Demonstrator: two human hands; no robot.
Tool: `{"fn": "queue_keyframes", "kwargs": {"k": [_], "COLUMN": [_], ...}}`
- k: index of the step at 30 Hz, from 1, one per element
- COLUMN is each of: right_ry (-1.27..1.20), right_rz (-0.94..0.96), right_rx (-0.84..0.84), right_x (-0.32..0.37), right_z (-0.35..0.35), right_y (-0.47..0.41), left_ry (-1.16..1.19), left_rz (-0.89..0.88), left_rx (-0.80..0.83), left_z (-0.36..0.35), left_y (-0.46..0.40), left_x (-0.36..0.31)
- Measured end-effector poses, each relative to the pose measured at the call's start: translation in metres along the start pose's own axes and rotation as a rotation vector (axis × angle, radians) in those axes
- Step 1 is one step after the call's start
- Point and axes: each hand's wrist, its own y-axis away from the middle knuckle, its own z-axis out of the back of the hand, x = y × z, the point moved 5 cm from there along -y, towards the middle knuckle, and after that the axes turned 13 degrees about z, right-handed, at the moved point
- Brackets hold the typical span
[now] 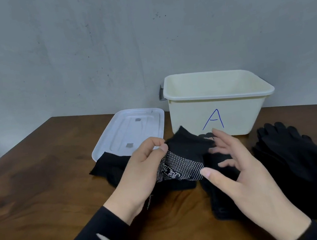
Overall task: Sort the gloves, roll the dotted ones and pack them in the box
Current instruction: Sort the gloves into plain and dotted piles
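Sorting looks well underway, though rolling and packing have hardly started, as I read it. My left hand [147, 162] pinches the upper edge of a dotted glove [180, 167] between thumb and forefinger, holding it just above the table [42, 197] in front of the box [193, 115]. My right hand [242, 169] is spread with relaxed fingers, its fingertips against the glove's dark fabric, gripping nothing that I can make out.

The box, marked with a blue A, shows only bare inner walls from this angle, so I judge no roll is packed yet; its floor is hidden from me. The lid [130, 128] lies flat to the left of it. A stack of plain black gloves [294, 162] sits to the right, which I take as the sorted-out pile. More dark gloves [111, 167] lie under and left of my hands.

The dotted glove's long axis runs roughly from lower left to upper right, its printed band low by my left palm and a folded dark corner pointing up toward the box. Which end is the cuff I cannot say for sure.
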Motion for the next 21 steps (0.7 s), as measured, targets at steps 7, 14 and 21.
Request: {"fn": "queue_keyframes", "kwargs": {"k": [7, 14, 21], "right_ry": [0.016, -0.133, -0.125], "right_rz": [0.011, -0.086, -0.083], "right_rx": [-0.020, -0.319, -0.262], "right_x": [0.014, 0.029, 0.058], "right_z": [0.000, 0.034, 0.071], "right_y": [0.001, -0.010, -0.058], "left_ry": [-0.335, -0.386, -0.261], "left_rz": [-0.144, -0.265, -0.235], "left_rx": [0.192, 0.037, -0.118], "left_z": [-0.022, -0.009, 0.007], "left_y": [0.012, 0.015, 0.007], "left_x": [-0.004, -0.012, -0.011]}}
